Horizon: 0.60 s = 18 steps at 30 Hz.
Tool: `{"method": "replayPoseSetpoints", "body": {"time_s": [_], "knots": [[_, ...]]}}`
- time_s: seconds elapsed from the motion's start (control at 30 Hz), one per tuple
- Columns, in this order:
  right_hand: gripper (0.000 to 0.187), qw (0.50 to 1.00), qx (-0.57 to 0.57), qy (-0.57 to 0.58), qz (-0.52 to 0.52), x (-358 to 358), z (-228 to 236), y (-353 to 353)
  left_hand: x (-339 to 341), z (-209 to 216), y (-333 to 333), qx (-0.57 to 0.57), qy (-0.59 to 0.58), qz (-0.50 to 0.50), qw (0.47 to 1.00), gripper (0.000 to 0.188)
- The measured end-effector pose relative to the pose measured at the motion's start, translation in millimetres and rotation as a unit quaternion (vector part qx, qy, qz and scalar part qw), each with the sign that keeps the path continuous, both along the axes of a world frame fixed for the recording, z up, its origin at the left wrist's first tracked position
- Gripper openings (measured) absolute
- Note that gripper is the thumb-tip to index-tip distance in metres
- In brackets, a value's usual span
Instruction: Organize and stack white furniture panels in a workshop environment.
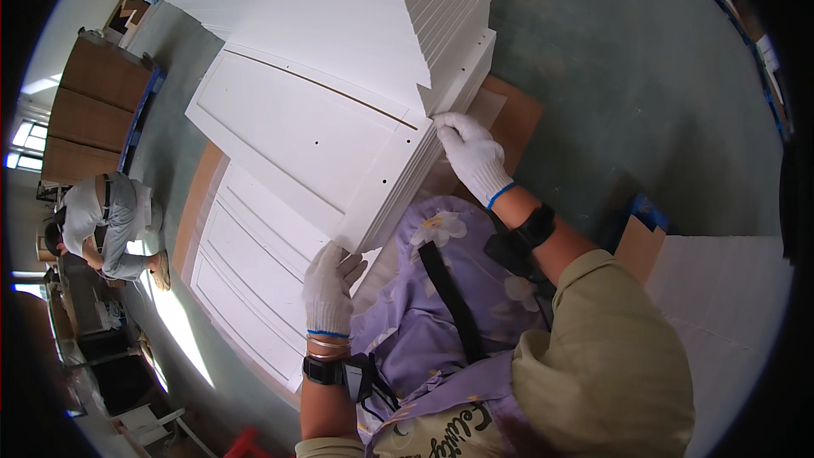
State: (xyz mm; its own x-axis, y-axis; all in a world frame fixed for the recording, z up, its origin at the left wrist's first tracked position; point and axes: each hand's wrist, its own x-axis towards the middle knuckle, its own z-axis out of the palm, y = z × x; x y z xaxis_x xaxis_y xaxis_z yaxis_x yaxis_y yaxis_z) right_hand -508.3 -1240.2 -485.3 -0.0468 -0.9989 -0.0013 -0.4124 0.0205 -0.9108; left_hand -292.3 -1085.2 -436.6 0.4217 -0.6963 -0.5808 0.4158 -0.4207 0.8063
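Observation:
A white panel (297, 127) with drilled holes and a long dark groove lies on top of a stack of similar boards. My left hand (329, 293), in a white knit glove, has its fingers bent around the near left corner of this panel. At the panel's right end, my gloved right hand (471, 153) is closed with its fingertips on the edge, beside the stacked boards' ends. More white boards (322, 17) rise in a pile behind. Part of each hand's grip is hidden by the glove and the board edge.
Below and to the left lie white grooved panels (246, 237) on brown cardboard (197, 195). At far left a person (106, 220) bends over near a brown stack (93, 114) on a blue pallet. A white board surface (721, 305) stands at lower right, on grey floor (610, 102).

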Motion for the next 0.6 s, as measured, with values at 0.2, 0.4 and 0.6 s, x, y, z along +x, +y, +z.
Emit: {"method": "replayPoseSetpoints", "body": {"time_s": [0.2, 0.4, 0.6], "knots": [[0.028, 0.997, 0.07, 0.034, 0.028, 3, 9, -2, 4, -3, 0, -0.011, 0.01, -0.01, 1.0, 0.039], [0.027, 0.992, 0.055, -0.112, 0.003, 0, -12, 9, 4, 0, -1, 0.012, 0.009, -0.027, 1.0, 0.043], [0.021, 0.993, 0.009, -0.109, 0.046, 19, 3, 60, 4, 1, 1, -0.003, 0.004, -0.025, 1.0, 0.043]]}}
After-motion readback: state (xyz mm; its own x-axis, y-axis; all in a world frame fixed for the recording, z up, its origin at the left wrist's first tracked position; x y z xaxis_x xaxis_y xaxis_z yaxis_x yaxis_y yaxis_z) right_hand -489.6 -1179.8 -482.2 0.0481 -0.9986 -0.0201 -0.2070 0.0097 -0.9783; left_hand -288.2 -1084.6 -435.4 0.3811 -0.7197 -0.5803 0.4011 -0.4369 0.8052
